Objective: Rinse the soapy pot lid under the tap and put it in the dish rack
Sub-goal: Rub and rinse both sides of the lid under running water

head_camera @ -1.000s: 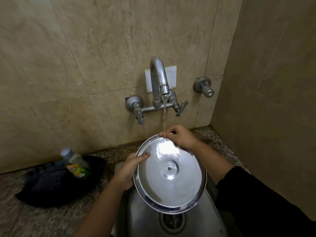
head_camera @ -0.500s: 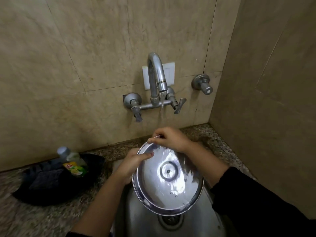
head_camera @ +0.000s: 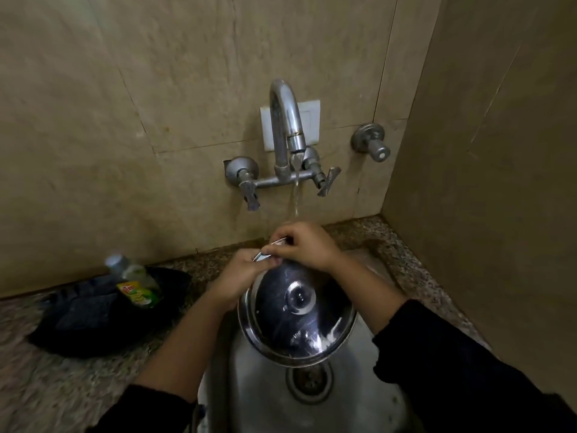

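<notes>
Grip: both hands, left hand (head_camera: 240, 276) and right hand (head_camera: 307, 245), pinch the far rim of the lid (head_camera: 296, 314).
Lid: tilted over the sink (head_camera: 359, 398), below the running tap (head_camera: 285, 120).
Risk: wet rim, fingertip hold only; it could slip and drop.

Pot lid (head_camera: 296, 320): round shiny steel, wet, raised centre boss, tilted with its far rim up, held over the sink.
Tap (head_camera: 285, 120): curved chrome spout on the wall, thin stream running.
</notes>
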Motion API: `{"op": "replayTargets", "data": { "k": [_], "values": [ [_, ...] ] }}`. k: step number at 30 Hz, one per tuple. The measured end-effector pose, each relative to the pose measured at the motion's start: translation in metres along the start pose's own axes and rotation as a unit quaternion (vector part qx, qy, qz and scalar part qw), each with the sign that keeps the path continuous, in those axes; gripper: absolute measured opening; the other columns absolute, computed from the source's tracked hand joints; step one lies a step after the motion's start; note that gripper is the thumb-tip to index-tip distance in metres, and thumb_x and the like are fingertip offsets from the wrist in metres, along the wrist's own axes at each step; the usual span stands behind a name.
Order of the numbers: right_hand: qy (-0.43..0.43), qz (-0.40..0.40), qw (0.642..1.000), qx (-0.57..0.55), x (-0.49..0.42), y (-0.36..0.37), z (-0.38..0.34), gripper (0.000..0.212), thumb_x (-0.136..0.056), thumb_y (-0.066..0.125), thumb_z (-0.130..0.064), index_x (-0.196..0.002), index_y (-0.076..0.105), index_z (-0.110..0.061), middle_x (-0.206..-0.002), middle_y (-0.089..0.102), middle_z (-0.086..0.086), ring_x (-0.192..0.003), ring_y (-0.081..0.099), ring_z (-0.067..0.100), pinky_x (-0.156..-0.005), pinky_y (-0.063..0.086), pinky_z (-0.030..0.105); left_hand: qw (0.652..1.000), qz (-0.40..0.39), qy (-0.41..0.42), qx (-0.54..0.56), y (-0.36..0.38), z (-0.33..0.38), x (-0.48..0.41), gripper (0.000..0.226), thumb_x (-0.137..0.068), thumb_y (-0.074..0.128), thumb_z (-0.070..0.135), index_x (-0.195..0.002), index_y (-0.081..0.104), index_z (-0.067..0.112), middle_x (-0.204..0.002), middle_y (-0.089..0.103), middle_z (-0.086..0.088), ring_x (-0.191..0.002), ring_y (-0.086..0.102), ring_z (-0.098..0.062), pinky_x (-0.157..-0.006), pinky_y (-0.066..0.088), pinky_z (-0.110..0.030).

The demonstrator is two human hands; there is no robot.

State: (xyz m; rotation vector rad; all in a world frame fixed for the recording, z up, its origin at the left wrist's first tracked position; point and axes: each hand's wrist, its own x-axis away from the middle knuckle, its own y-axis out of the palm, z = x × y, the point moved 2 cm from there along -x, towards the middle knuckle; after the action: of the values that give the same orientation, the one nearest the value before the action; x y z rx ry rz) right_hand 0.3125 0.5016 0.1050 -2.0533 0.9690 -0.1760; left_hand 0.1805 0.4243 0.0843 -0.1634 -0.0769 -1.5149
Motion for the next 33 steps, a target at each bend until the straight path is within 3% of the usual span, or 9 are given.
{"op": "replayTargets", "data": {
  "k": [7,10,13,17,20,22,26,30,33],
  "values": [
    [0.158,0.199,0.932,-0.258,0.025,-0.004,0.059,0.040,-0.089,0.066,-0.024,-0.066,0.056,0.007,-0.062,0.048,0.010,-0.061,0.043,0.015,-0.061,0.037,0.031,0.976,0.141,-0.015,0.163,-0.021,-0.036,0.020,0.018,-0.087,0.064,0.013,-0.098,0.072,0.003,-0.094,0.074,-0.018,-0.086,0.069,-0.034,-0.080,0.054,-0.041],
    [0.146,0.196,0.933,-0.264,0.023,0.002,0.050,0.027,-0.089,0.066,-0.020,-0.063,0.061,-0.015,-0.059,0.053,-0.004,-0.054,0.046,0.000,-0.058,0.039,0.021,0.993,0.066,-0.023,0.096,-0.021,-0.029,0.016,0.018,-0.085,0.064,0.008,-0.102,0.071,0.004,-0.097,0.074,-0.016,-0.090,0.069,-0.029,-0.077,0.055,-0.034],
    [0.087,0.130,0.960,-0.231,0.015,0.016,0.033,0.014,-0.084,0.070,-0.027,-0.073,0.069,-0.020,-0.068,0.061,-0.004,-0.062,0.055,0.007,-0.063,0.044,0.025,0.999,0.009,0.009,-0.047,-0.019,-0.013,0.009,0.016,-0.085,0.067,0.012,-0.099,0.073,0.007,-0.087,0.076,-0.011,-0.076,0.071,-0.018,-0.067,0.055,-0.025],
    [0.067,0.154,0.975,-0.145,0.014,0.023,0.037,0.040,-0.077,0.067,-0.053,-0.069,0.064,-0.014,-0.063,0.059,-0.002,-0.061,0.054,0.009,-0.060,0.044,0.034,0.996,0.047,0.031,-0.068,-0.021,-0.021,0.007,0.015,-0.084,0.070,0.017,-0.096,0.075,0.011,-0.090,0.076,-0.015,-0.080,0.071,-0.026,-0.079,0.055,-0.040],
    [0.136,0.203,0.956,-0.163,0.027,0.026,0.055,0.031,-0.089,0.061,-0.042,-0.066,0.059,-0.021,-0.060,0.057,-0.006,-0.059,0.052,0.006,-0.062,0.042,0.033,0.993,0.119,0.022,-0.005,-0.020,-0.038,0.013,0.023,-0.076,0.075,0.034,-0.090,0.077,0.015,-0.089,0.076,-0.011,-0.086,0.071,-0.028,-0.086,0.054,-0.048],
    [0.197,0.257,0.933,-0.158,0.047,0.036,0.068,0.024,-0.097,0.051,-0.032,-0.078,0.061,-0.021,-0.072,0.061,-0.003,-0.069,0.057,0.014,-0.066,0.042,0.032,0.982,0.167,0.009,0.085,-0.018,-0.044,0.021,0.016,-0.081,0.072,0.025,-0.088,0.076,0.012,-0.084,0.077,-0.008,-0.078,0.071,-0.024,-0.078,0.057,-0.042],
    [0.258,0.298,0.911,0.124,0.078,0.058,0.076,0.039,-0.100,0.038,-0.024,-0.134,0.050,-0.010,-0.138,0.052,0.013,-0.123,0.051,0.031,-0.098,0.043,0.042,0.953,0.259,-0.010,0.160,-0.018,-0.057,0.030,0.024,-0.091,0.060,0.029,-0.084,0.070,0.008,-0.073,0.073,-0.001,-0.068,0.067,-0.018,-0.067,0.055,-0.031],
    [0.209,0.152,0.933,0.249,0.060,0.068,0.054,0.066,-0.099,0.023,-0.050,-0.153,0.007,-0.017,-0.162,0.000,0.004,-0.149,0.000,0.023,-0.120,0.003,0.046,0.944,0.278,-0.061,0.165,-0.003,-0.068,0.036,0.037,-0.095,0.050,0.042,-0.080,0.070,0.014,-0.069,0.073,0.001,-0.066,0.068,-0.014,-0.067,0.055,-0.029],
    [0.100,0.098,0.965,0.223,0.050,0.084,0.022,0.065,-0.099,0.025,-0.045,-0.153,0.002,-0.017,-0.162,-0.002,0.004,-0.148,-0.008,0.016,-0.120,0.000,0.047,0.949,0.238,-0.075,0.194,0.017,-0.067,0.034,0.038,-0.096,0.048,0.039,-0.089,0.073,0.010,-0.072,0.075,-0.002,-0.066,0.071,-0.014,-0.067,0.057,-0.028]
  ]
}}
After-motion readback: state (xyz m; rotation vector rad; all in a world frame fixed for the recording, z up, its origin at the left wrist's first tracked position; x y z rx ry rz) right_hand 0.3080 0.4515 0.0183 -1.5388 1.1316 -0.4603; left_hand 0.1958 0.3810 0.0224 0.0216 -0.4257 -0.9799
